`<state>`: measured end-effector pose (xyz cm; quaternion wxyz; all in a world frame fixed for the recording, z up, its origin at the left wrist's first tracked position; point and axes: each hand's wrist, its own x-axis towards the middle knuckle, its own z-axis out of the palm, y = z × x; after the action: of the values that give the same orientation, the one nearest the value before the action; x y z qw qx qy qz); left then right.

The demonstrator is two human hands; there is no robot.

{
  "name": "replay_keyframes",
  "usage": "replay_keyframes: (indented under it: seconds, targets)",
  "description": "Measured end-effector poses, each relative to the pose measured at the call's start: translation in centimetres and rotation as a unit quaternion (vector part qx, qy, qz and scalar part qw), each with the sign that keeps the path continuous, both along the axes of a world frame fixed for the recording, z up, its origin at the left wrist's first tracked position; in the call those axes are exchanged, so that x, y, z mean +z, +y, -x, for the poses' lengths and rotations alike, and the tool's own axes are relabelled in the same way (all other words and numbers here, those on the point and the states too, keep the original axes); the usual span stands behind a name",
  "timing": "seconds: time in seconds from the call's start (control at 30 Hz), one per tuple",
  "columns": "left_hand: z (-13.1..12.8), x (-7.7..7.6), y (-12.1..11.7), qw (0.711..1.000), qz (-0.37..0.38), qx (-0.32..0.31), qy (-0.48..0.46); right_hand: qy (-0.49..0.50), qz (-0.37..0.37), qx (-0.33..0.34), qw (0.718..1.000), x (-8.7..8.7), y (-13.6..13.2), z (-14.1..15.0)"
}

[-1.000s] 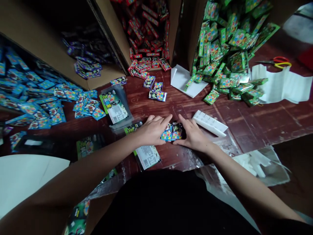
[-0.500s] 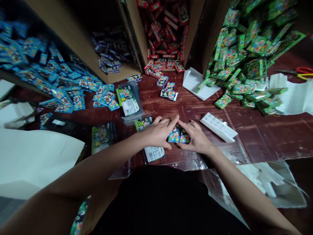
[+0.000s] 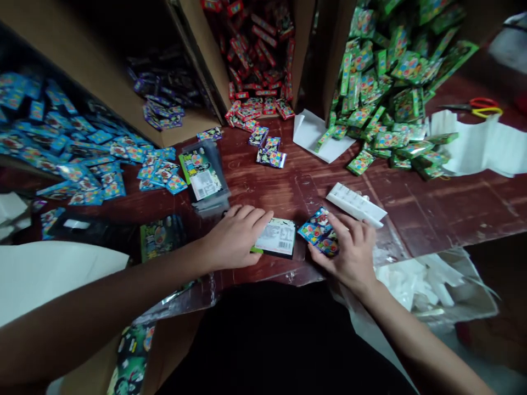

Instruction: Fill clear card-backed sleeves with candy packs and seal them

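Note:
My left hand grips the left end of a flat printed pouch, thumb at its near edge and fingers over the far one. The pouch lies crosswise near the table's front edge, its white label with a barcode facing up. Just right of it, my right hand is closed on a small group of blue and purple candy packets, held at a slant between thumb and fingers. A stack of similar printed pouches lies beyond my left hand. Another pouch is partly behind my left forearm.
Cardboard boxes hold blue packets, purple packets, red packets and green packets. Loose purple packets lie mid-table. A folded white paper is beside my right hand. Scissors rest at the far right.
My left hand has left the packets and taken hold of the pouch, which has turned from lengthwise to crosswise. My right hand has moved right with the packets. The camera view has shifted.

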<state>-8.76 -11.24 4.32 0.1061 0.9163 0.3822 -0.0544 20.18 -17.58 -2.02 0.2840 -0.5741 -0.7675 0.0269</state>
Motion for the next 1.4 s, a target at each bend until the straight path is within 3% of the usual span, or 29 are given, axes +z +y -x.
replay_keyframes:
  seconds: [0.17, 0.3, 0.6, 0.73, 1.07, 1.27, 1.4]
  targets:
    - [0.1, -1.5, -0.4, 0.999, 0.015, 0.028, -0.016, -0.02, 0.117, 0.152, 0.981, 0.3, 0.4, -0.2]
    - [0.7, -2.5, -0.2, 0.998, 0.052, 0.008, -0.036, -0.008, 0.15, 0.232, 0.961, -0.4, 1.9, 0.2]
    - [1.1, -4.1, 0.2, 0.995, 0.074, 0.028, -0.055, 0.045, 0.206, 0.278, 0.937, -1.0, 4.0, -2.0]
    - [0.7, -4.5, 0.5, 0.995, 0.079, 0.017, -0.064, 0.05, 0.197, 0.317, 0.926, -1.3, 4.9, -1.5]
    - [1.1, -4.4, 2.2, 0.991, 0.105, 0.018, -0.079, 0.016, 0.2, 0.315, 0.928, -0.6, 6.9, -1.3]
    - [0.0, -4.9, 2.8, 0.988, 0.111, 0.055, -0.088, 0.041, 0.189, 0.294, 0.936, -1.1, 7.4, -0.5]
    - [-0.4, -4.7, 2.4, 0.982, 0.116, 0.115, -0.093, 0.065, 0.163, 0.205, 0.963, -0.5, 7.1, -0.2]
